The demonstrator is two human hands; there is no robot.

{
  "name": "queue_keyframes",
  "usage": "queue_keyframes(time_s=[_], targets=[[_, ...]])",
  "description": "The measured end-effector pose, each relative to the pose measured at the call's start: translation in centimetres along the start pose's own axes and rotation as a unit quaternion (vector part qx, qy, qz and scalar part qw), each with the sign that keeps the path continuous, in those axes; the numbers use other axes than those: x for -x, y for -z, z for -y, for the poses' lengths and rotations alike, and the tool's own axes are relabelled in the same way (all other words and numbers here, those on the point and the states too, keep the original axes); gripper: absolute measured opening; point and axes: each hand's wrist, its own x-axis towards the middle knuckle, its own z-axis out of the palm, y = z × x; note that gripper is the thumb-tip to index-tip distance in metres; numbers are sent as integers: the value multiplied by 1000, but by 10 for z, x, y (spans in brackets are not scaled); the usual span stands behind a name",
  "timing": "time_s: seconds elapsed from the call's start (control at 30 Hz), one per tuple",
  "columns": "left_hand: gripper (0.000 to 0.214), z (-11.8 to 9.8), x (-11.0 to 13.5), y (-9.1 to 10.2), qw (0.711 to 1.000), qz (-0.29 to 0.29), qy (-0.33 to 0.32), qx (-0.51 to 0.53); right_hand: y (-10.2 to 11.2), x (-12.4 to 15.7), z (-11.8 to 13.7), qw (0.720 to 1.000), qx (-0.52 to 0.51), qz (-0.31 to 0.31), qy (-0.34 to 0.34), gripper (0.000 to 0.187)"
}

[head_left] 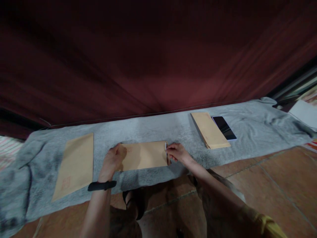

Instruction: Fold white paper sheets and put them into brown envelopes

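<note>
A brown paper envelope [146, 154] lies flat on a grey cloth [153, 129] spread over the floor. My left hand [114, 159] rests on the envelope's left end, fingers curled down and pressing it to the cloth. A black band sits on that wrist. My right hand [176, 152] is at the envelope's right end, fingers pinched on a thin pale strip at the flap edge.
Another brown envelope [75, 165] lies to the left on the cloth. A stack of envelopes [210, 130] and a dark phone [224, 128] lie to the right. A dark red curtain [158, 56] hangs behind. Brown floor tiles [279, 185] lie in front.
</note>
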Motion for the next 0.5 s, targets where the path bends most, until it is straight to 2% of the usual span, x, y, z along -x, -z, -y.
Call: queue_keyframes(time_s=[0.23,0.5], targets=[[20,0,0,-2,999,-5,14,37,1,3,12,999,22,18,-29,19],[53,7,-6,-8,997,-16,43,64,-1,2,16,999,26,15,-19,18]])
